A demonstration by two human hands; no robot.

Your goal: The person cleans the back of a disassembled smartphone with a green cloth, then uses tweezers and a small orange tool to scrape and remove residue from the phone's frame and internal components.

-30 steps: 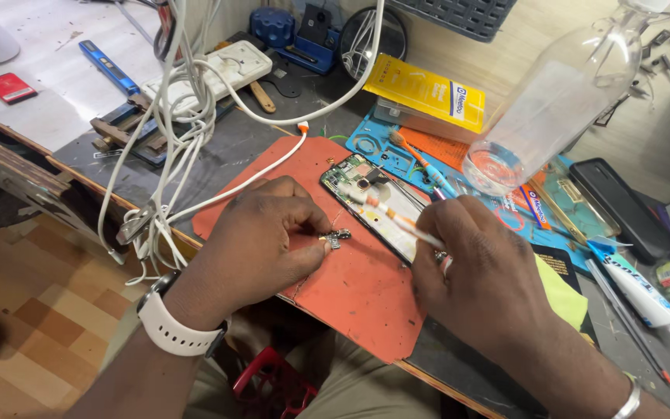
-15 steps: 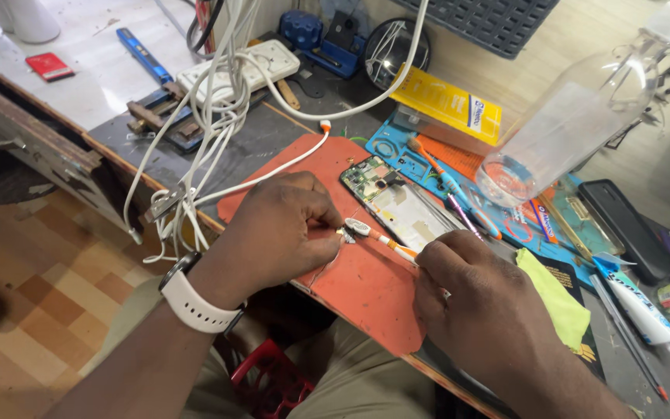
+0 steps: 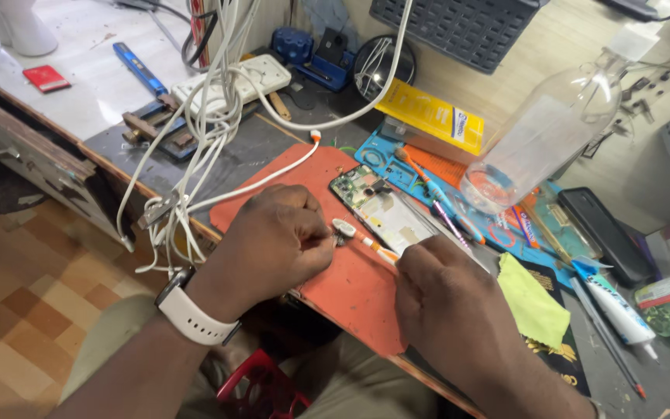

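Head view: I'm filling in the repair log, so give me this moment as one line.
left hand: pinching small part | right hand: holding small brush, tip at part | over: orange mat | beside: opened phone

Bare mat between both hands gives passage; cables block left, bottle and tools crowd right.

White-orange brush against tiny part
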